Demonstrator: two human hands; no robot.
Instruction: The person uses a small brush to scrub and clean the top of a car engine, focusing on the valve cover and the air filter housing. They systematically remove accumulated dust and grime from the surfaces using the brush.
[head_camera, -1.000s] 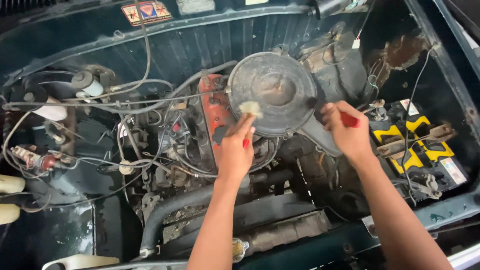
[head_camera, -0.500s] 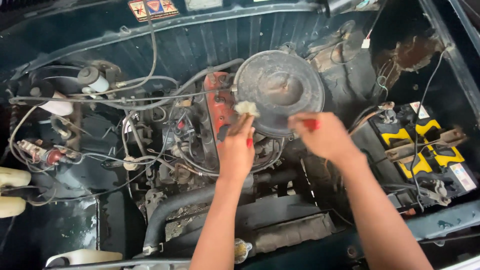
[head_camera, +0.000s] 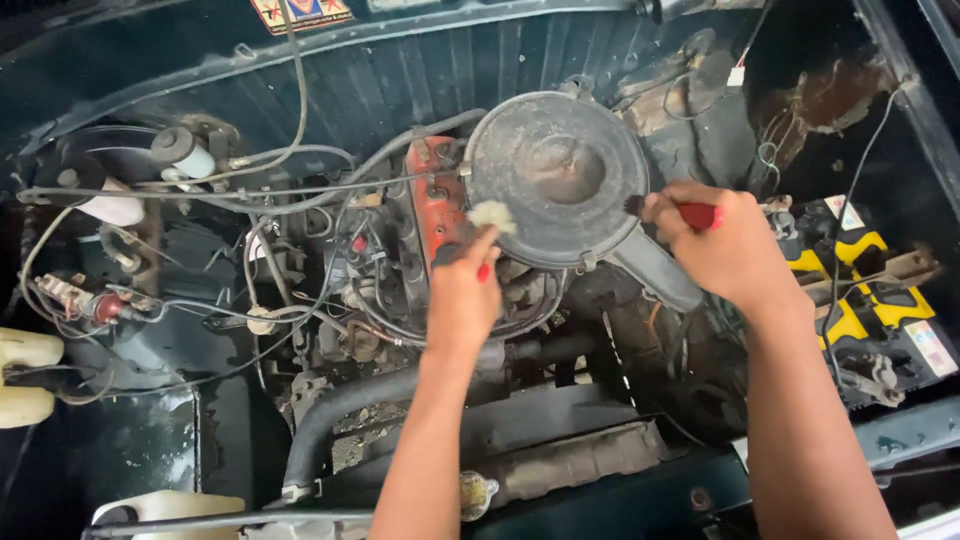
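Looking down from the head camera into an open engine bay, the left hand (head_camera: 462, 300) grips a small brush (head_camera: 487, 222) whose pale bristles touch the near edge of the round, dusty air cleaner lid (head_camera: 556, 175). The right hand (head_camera: 735, 248) is closed around a red-handled tool (head_camera: 690, 213), its dark tip at the lid's right rim. A yellow-and-black battery (head_camera: 865, 300) sits further right.

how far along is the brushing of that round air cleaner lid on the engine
Done: nothing looks clean yet; the round air cleaner lid is grey with dust all over. In hand: the left hand holds a pale-bristled brush at the lid's near-left edge; the right hand holds a red-handled brush at its right rim. Left: most of the lid.
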